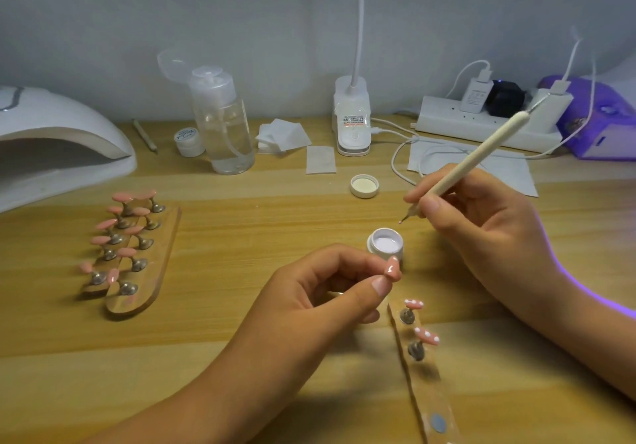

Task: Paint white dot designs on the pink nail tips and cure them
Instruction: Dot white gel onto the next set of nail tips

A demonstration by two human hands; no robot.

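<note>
A plain pink nail tip (392,267) is pinched between thumb and fingers of the left hand (323,292), just in front of the open pot of white gel (384,242) on the bench (275,209). The right hand (481,223) grips a dotting pen (475,161), its point above the pot. Two dotted tips (420,319) stand on a holder strip (425,392) nearby
</note>
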